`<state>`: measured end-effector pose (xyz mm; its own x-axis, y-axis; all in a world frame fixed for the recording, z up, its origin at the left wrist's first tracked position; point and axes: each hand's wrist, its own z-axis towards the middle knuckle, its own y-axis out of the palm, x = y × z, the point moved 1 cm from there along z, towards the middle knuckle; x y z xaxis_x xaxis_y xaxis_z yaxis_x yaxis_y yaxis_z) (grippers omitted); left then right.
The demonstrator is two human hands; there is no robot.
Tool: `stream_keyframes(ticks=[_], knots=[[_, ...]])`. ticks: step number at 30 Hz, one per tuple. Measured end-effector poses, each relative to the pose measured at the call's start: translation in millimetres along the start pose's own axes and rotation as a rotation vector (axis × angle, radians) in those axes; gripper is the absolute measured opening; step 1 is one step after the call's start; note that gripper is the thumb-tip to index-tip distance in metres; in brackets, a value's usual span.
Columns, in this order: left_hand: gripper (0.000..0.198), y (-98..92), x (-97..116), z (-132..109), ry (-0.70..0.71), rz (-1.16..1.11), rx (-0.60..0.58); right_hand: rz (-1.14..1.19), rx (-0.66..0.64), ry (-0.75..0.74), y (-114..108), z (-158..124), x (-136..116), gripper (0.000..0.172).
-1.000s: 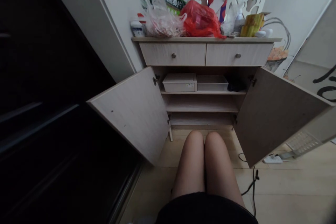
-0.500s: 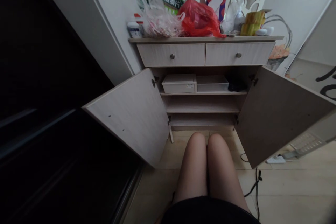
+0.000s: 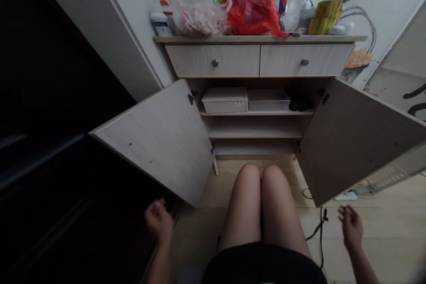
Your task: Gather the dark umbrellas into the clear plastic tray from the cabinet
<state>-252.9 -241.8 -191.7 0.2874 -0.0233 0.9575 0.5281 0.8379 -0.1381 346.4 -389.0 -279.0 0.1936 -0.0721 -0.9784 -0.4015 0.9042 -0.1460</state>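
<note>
I crouch before a low wooden cabinet [image 3: 256, 60] whose left door [image 3: 159, 140] and right door [image 3: 356, 135] both stand wide open. My left hand [image 3: 159, 219] hovers low beside my left thigh, fingers loosely curled, holding nothing. Beside my right thigh, over the floor, my right hand [image 3: 350, 226] is raised with its fingers apart and empty. A white lidded box [image 3: 224, 100] and a clear tray [image 3: 268, 100] sit on the top shelf, with a dark object [image 3: 299, 103] to their right. Both lower shelves look bare.
Plastic bags, one red [image 3: 251, 9], and bottles crowd the cabinet top. Two drawers with round knobs are closed. A black cable [image 3: 317, 228] and a white power strip [image 3: 346, 195] lie on the floor at right. A dark sliding door [image 3: 60, 142] fills the left.
Both hands have come up into view beside my thighs. The view has tilted slightly, so the cabinet sits a little higher in the picture.
</note>
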Motion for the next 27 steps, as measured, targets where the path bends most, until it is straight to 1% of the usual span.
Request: stream_keyframes(ticks=[1,2,3,5,7,9,12,14,16,19,21,23,25,27], knots=[[0.035,4.5,6,19,0.011,-0.054,0.084,-0.003,0.045,-0.007,-1,22,-10,0.064],[0.037,10.1,14,36,0.041,-0.098,0.127,0.01,0.111,-0.061,-2,42,-23,0.065],[0.039,16.3,23,51,0.064,-0.129,0.143,0.029,0.159,-0.139,0,60,-37,0.067],[0.042,29.0,40,70,0.102,-0.164,0.112,0.04,0.153,-0.277,7,87,-64,0.072],[0.044,39.4,53,78,0.095,-0.161,0.061,0.039,0.12,-0.334,16,102,-85,0.078],[0.043,45.6,61,80,0.078,-0.129,0.037,0.018,0.128,-0.33,24,108,-97,0.081],[0.035,48.0,67,79,0.087,-0.061,0.074,-0.083,0.213,-0.287,30,106,-104,0.071],[0.031,47.8,69,74,0.119,-0.005,0.102,-0.163,0.277,-0.252,34,100,-106,0.064],[0.031,49.2,70,63,0.167,0.045,0.092,-0.2,0.309,-0.232,40,89,-108,0.06],[0.03,58.9,69,33,0.246,0.063,0.011,-0.168,0.273,-0.224,58,66,-113,0.059],[0.032,72.3,69,11,0.284,0.064,-0.08,-0.118,0.216,-0.223,73,49,-117,0.058],[0.036,90.7,72,-11,0.338,0.072,-0.16,-0.072,0.141,-0.227,91,32,-123,0.056],[0.041,112.2,81,-31,0.425,0.051,-0.194,-0.029,0.05,-0.248,109,18,-131,0.055],[0.043,134.4,93,-48,0.518,-0.005,-0.188,0.014,-0.044,-0.276,127,9,-139,0.054]])
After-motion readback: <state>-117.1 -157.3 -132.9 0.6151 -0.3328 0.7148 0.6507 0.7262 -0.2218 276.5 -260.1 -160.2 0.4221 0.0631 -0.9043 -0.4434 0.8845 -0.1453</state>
